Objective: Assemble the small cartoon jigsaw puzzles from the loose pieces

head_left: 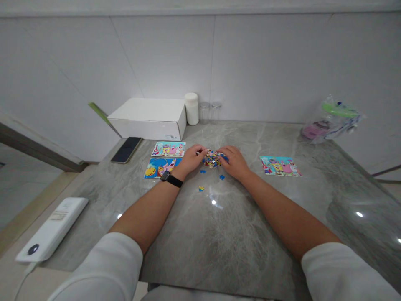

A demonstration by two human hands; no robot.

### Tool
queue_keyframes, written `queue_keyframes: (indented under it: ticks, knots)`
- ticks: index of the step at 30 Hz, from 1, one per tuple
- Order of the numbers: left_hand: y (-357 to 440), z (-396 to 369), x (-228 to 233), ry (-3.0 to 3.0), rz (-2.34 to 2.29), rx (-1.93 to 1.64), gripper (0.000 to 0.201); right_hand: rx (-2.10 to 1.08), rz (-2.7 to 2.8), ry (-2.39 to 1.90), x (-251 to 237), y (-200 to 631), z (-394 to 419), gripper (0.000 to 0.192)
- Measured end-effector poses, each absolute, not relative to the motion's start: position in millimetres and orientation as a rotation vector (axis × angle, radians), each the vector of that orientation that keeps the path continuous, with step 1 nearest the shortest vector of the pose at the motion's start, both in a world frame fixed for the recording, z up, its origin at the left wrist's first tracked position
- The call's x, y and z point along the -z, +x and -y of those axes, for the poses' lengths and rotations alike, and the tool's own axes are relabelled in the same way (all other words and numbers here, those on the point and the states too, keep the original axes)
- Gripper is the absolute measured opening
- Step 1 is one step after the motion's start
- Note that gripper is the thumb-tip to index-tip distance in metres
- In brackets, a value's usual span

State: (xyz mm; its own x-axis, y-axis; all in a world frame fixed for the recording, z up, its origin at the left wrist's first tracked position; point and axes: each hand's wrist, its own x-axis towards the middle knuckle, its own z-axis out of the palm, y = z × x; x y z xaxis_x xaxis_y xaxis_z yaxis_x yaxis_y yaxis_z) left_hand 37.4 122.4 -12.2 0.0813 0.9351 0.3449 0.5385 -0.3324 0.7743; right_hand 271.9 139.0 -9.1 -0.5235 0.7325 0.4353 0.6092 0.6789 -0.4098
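A heap of small jigsaw puzzle pieces [213,159], mixed blue, yellow and pink, lies on the grey stone-look table between both hands. My left hand [193,158], with a black watch [171,179] on its wrist, curls its fingers against the heap's left side. From the right, my right hand [233,160] bends round the heap, its thumb at the near edge. Both hands' fingertips are partly hidden among the pieces. Loose in front lie a blue piece [222,177], a second blue piece [203,171] and a yellow-and-blue piece [201,189].
Cartoon picture cards lie left, a light-blue one [169,149] above a dark-blue one [151,168], and another card [280,166] lies right. Behind stand a white box [147,119], white bottle [192,109] and two glasses [215,113]. A phone [127,149], power bank [53,230] and bagged cup [328,121] flank them.
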Motion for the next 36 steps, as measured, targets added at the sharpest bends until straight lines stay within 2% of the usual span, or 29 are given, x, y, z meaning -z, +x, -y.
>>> queue_keyframes:
  ticks: [11,21,29,36]
  knots:
    - [54.2,-113.4,5.7,2.056,-1.301,-1.209,0.021,-0.428,2.074,-1.082,6.2,261.0,-132.4,0.023]
    - [60.0,-110.7,4.5,2.066,-1.347,-1.228,0.016,-0.556,1.990,-1.060,11.4,262.4,-137.6,0.024]
    - [63.8,-107.0,4.4,2.203,-1.177,-1.132,0.015,-0.905,1.735,-1.030,17.3,263.0,-143.7,0.030]
    - [64.7,-107.1,3.8,2.195,-1.130,-1.075,0.019,-0.978,1.711,-1.027,16.0,259.8,-141.8,0.033]
